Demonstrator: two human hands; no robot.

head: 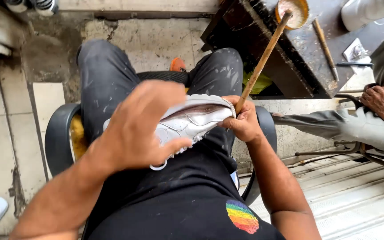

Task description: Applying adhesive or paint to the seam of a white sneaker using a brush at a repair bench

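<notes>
Firmly, my left hand clamps the white sneaker on my lap.
My right hand grips the wooden stick; pushing hard, it could slip off the sole edge.

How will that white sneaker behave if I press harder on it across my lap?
The white sneaker probably flexes: its upper already gapes from the sole near the wooden stick. It looks light, steadied by the left hand. It may slide, resting only on the thigh.

Soft, even daylight, bright without glare; shadows are faint. The left hand is motion-blurred, and straight lines bend toward the edges.
</notes>
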